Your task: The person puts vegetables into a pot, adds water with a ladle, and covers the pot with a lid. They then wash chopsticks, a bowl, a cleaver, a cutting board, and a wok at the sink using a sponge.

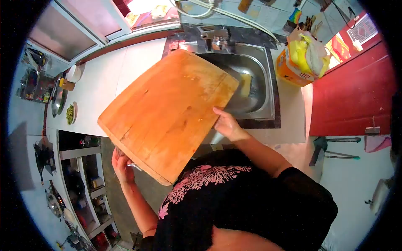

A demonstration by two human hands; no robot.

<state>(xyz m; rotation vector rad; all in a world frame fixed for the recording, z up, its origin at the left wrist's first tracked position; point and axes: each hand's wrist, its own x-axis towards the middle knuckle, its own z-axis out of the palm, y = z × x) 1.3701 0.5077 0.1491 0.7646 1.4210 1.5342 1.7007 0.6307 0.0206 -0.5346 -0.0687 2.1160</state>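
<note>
A large wooden cutting board is held tilted in the air, over the counter's front edge and the near left corner of the steel sink. My left hand grips the board's lower left edge from underneath; a small metal piece shows by its fingers, and I cannot tell what it is. My right hand grips the board's right edge, thumb on top. The board's upper face is bare, with faint stains and knife marks.
A yellow sponge lies in the sink below the tap. An orange and yellow bag stands right of the sink. On the white counter, a small dish of greens. Shelves with pots fill the lower left.
</note>
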